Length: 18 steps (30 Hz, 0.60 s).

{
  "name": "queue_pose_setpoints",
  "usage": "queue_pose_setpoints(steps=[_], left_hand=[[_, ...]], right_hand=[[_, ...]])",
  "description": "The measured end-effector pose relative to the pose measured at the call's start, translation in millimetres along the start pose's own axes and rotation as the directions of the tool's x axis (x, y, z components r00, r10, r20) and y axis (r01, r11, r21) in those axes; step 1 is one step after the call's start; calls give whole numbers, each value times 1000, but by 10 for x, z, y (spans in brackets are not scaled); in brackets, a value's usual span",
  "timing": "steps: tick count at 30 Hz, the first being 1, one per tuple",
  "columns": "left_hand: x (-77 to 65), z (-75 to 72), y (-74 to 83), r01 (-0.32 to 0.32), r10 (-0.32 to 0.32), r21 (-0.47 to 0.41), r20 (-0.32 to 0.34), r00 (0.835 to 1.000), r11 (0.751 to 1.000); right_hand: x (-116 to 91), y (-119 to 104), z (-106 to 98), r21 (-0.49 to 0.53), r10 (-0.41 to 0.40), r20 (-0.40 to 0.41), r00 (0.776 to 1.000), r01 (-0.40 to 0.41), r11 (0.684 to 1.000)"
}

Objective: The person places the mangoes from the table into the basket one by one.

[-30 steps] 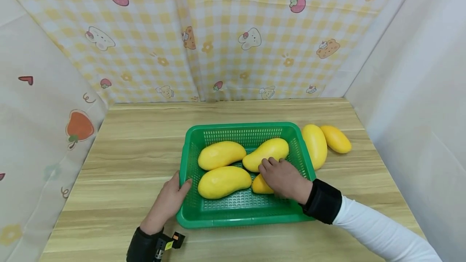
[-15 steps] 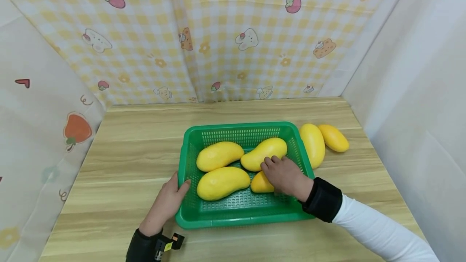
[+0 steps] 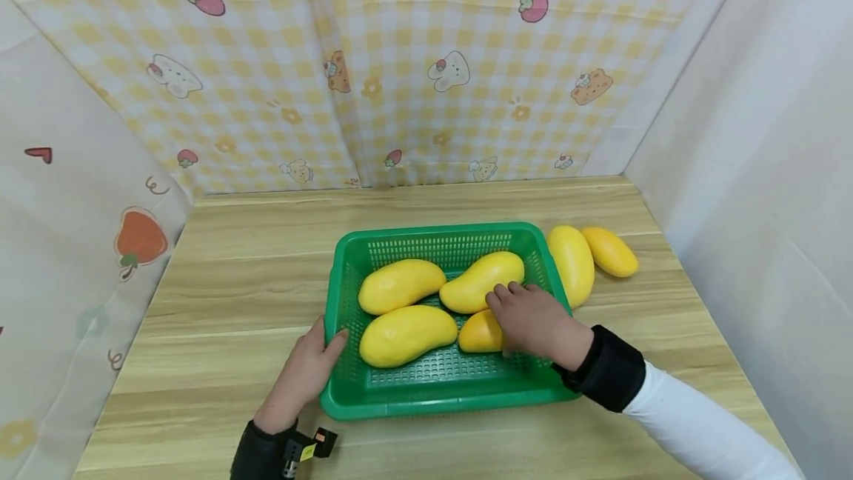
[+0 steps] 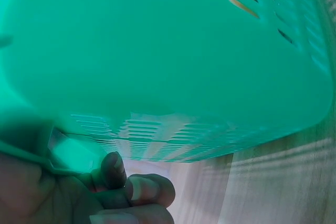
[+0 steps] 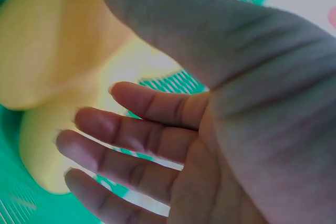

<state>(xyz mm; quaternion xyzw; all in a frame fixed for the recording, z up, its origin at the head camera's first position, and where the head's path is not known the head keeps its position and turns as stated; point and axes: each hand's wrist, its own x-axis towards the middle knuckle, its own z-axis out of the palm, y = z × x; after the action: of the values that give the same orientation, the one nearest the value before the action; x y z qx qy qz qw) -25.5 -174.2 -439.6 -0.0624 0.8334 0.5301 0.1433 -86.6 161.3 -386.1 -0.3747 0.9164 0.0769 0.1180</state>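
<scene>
A green plastic basket [image 3: 440, 230] holds three large yellow mangoes and a smaller, more orange mango [image 3: 480, 332]. My left hand [image 3: 303, 372] grips the basket's left side, thumb over the rim; in the left wrist view its fingers [image 4: 149, 190] curl under that rim. Inside the basket, my right hand [image 3: 538, 326] is at the right end of the small mango, partly hiding it. The right wrist view shows its fingers [image 5: 126, 129] spread and loosely straight, with nothing pinched between them and the thumb. Just above its fingertips lies the back right mango [image 3: 481, 280].
Outside the basket's right wall, a large yellow mango [image 3: 571, 265] and a small orange one [image 3: 609, 252] lie side by side on the wooden table [image 3: 253, 258]. A checked cloth [image 3: 400, 95] hangs behind, and white cloth [image 3: 753, 191] borders both sides.
My right hand has shifted right, uncovering more of the small mango, which stays in place. The left hand keeps its grip on the basket. The whole head view has drifted slightly.
</scene>
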Motion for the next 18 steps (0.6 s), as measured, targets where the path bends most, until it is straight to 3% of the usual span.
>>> queue_pose_setpoints(steps=[4, 9, 18], left_hand=[[-2, -2, -1, -3, 3, -8, 5, 1000, 1000], [-10, -3, 6, 0, 0, -9, 4, 1000, 1000], [5, -4, -9, -6, 6, -10, 7, 1000, 1000]], right_hand=[[-105, 89, -127, 96, 10, -18, 1000, -8, 995], [-222, 207, -163, 91, 16, -122, 992, -5, 996], [-346, 329, -195, 116, 36, -232, 972, -9, 993]])
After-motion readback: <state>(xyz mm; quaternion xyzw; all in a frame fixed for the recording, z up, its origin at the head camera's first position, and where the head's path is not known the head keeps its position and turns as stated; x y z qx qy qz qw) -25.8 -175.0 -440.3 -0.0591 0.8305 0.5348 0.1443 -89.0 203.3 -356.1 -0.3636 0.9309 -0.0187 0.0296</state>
